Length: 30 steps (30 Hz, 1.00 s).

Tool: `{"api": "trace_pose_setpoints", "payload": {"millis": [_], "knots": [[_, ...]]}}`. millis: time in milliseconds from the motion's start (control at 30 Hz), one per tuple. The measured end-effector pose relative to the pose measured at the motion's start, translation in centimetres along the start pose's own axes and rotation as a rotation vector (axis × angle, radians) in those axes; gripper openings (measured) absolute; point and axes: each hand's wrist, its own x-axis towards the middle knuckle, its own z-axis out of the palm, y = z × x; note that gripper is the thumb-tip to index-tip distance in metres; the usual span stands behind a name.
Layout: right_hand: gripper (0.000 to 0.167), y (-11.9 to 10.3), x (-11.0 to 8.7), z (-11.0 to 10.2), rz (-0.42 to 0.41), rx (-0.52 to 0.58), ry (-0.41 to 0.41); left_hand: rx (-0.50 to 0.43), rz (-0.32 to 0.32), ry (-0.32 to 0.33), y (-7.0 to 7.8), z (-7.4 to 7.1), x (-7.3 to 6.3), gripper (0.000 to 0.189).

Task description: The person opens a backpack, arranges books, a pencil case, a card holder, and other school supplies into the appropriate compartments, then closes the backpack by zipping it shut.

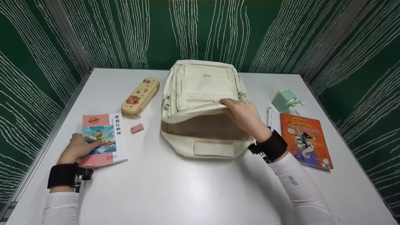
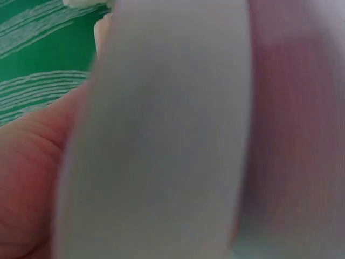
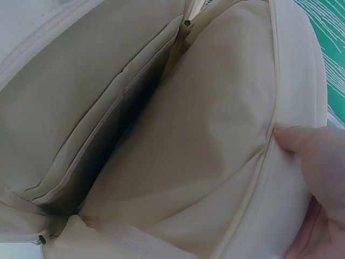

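A cream backpack [image 1: 206,84] lies on the white table with its main compartment unzipped and gaping toward me. My right hand [image 1: 242,115] pinches the rim of its front panel and holds it up. In the right wrist view, the thumb [image 3: 294,137] presses on that rim, beside the beige lining [image 3: 215,118] and an inner pocket. At the left, my left hand [image 1: 76,147] grips a pink and white book [image 1: 101,134] by its left side, thumb across the cover. Up close and blurred, the book [image 2: 161,135] fills most of the left wrist view.
Left of the backpack lie a yellow pencil case [image 1: 140,97] and a small pink eraser [image 1: 137,128]. On the right are a green pencil sharpener [image 1: 285,99] with a crank, a white marker [image 1: 269,117] and an orange book [image 1: 304,140]. Green patterned panels [image 1: 212,34] surround the table.
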Motion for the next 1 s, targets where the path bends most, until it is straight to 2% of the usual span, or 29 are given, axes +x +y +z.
{"api": "trace_pose_setpoints", "payload": {"millis": [133,233,467,633,867,1000], "knots": [[0.022,0.1,0.2,0.0,0.003,-0.004,0.003,-0.082,0.076,-0.025,0.0,-0.7,-0.6,0.085],[0.021,0.1,0.2,-0.1,0.004,0.002,0.008,-0.152,0.101,-0.024,0.3,-1.0,-1.1,0.076],[0.021,0.2,0.2,-0.1,-0.003,0.022,-0.017,-0.243,0.105,0.044,1.4,-1.1,-3.0,0.072],[0.021,0.2,0.4,-0.3,0.008,0.029,-0.026,-0.339,0.102,0.048,2.2,-0.8,-4.3,0.076],[0.022,0.2,0.6,-0.3,0.010,0.028,-0.032,-0.401,0.105,-0.013,3.4,0.8,-6.0,0.078],[0.020,0.1,0.6,-0.3,0.002,0.022,-0.026,-0.480,0.109,-0.075,4.3,2.0,-6.6,0.076]]}}
